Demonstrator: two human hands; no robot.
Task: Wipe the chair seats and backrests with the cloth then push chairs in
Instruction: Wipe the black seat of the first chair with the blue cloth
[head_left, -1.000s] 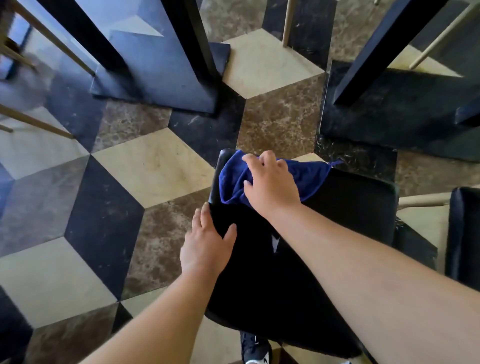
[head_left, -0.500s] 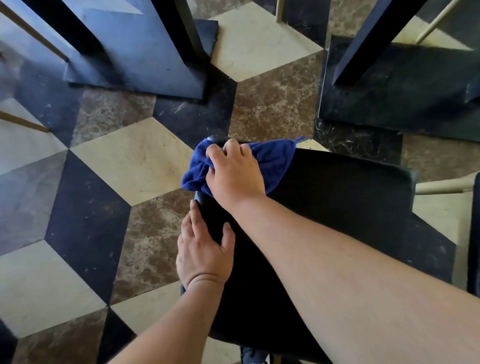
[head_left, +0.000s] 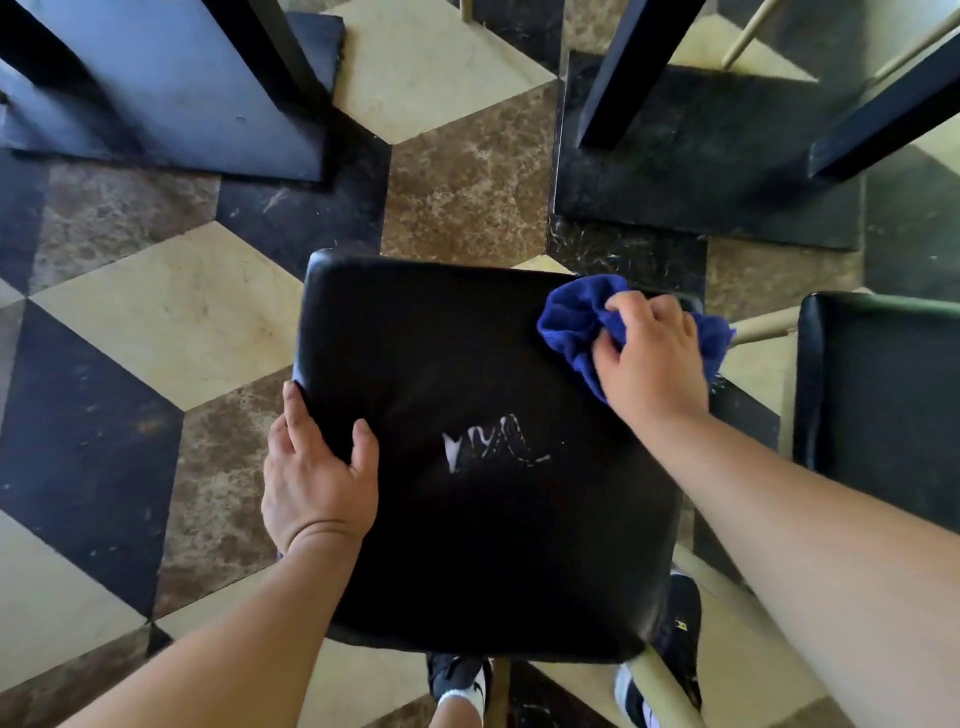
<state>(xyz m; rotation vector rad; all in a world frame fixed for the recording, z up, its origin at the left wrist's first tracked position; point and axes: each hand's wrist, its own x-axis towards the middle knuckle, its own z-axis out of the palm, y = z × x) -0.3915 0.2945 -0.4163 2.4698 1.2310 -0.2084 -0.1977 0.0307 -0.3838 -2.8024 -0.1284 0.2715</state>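
Two shoes (head_left: 561, 680) stand nearest, below the black chair seat (head_left: 467, 389). Left hand (head_left: 317, 478) fingers clasp the seat's left edge. Farther, right hand (head_left: 649, 358) fingers bunch the blue cloth (head_left: 566, 322) against its far right corner.

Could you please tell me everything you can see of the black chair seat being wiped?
The black chair seat is a squarish padded cushion with rounded corners, seemingly glossy leatherette. Near its middle, a cracked patch shows white beneath. It lies flat on pale legs. The left hand grips its left edge; the right hand presses a bunched blue cloth on its far right corner.
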